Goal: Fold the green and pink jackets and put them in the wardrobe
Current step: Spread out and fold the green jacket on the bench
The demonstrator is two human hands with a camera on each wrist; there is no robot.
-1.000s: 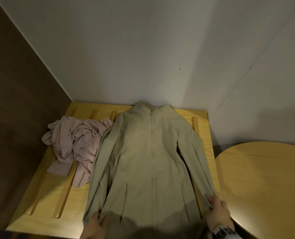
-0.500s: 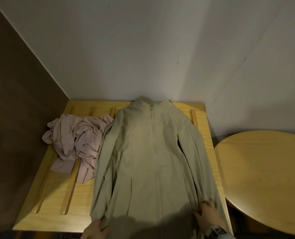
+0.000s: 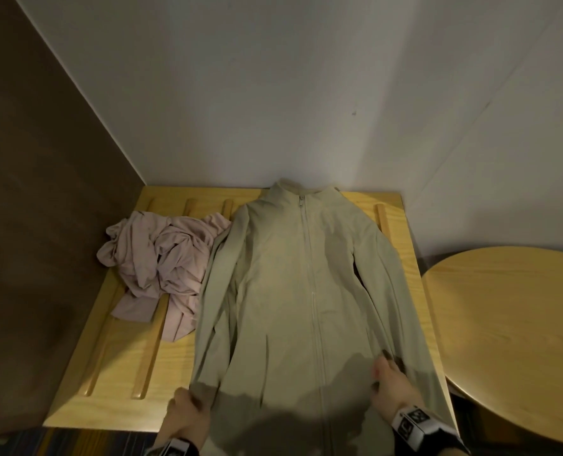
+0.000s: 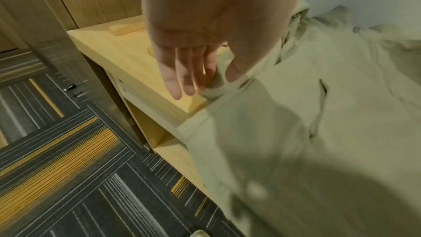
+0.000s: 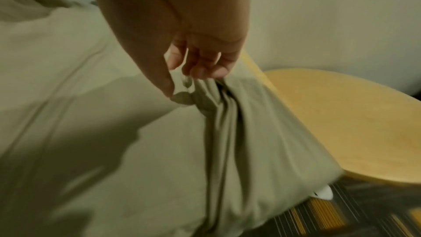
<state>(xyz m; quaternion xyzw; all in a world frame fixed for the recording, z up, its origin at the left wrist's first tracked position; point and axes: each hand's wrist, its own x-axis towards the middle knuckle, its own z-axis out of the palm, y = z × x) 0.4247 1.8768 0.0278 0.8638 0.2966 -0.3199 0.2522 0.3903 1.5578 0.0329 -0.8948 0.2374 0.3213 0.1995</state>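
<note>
Lengthwise, green jacket point(image 3: 293, 291) collar toward wall point(image 3: 240, 93)

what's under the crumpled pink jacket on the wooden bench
The crumpled pink jacket lies on the slatted wooden bench; raised slats run beneath it. Anything else under its folds is hidden.

The pale green zip-front jacket point(image 3: 293, 291) lies flat, zipped, collar toward the wall; the crumpled pink jacket point(image 3: 161, 261) touches its left sleeve.
</note>
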